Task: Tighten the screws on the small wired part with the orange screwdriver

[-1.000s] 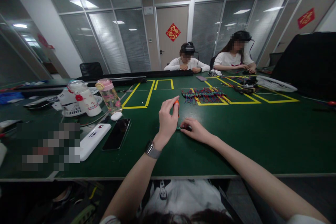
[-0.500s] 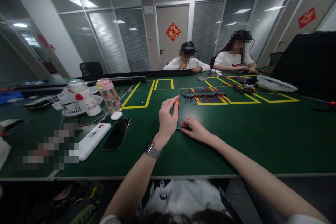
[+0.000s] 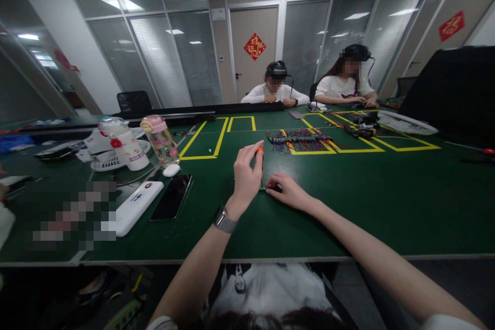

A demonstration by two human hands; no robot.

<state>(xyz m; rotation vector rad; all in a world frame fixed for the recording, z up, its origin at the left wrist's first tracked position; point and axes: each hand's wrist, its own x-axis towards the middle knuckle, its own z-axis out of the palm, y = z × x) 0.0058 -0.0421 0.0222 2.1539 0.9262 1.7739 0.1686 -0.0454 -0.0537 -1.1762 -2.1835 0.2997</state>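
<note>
My left hand (image 3: 246, 172) is raised above the green table, its fingers closed round an upright screwdriver with an orange handle (image 3: 261, 152). Most of that tool is hidden behind the fingers, and its tip cannot be seen. Just below it, a small green circuit board (image 3: 263, 188) lies at table level. The fingertips of my right hand (image 3: 286, 191) pinch the board's right end, with the hand resting on the tabletop. Beyond both hands is a row of green circuit boards with red and blue wires (image 3: 303, 139).
On the left are a black phone (image 3: 171, 197), a white power bank (image 3: 139, 209), a pink-lidded bottle (image 3: 160, 139) and a white flask (image 3: 129, 147). Yellow tape (image 3: 199, 158) marks rectangles on the table. Two people sit across, near a white basket (image 3: 406, 124) and a black screen (image 3: 456, 93).
Both hands keep almost the same place and grip across the frames. The screwdriver and the board show no clear movement.
</note>
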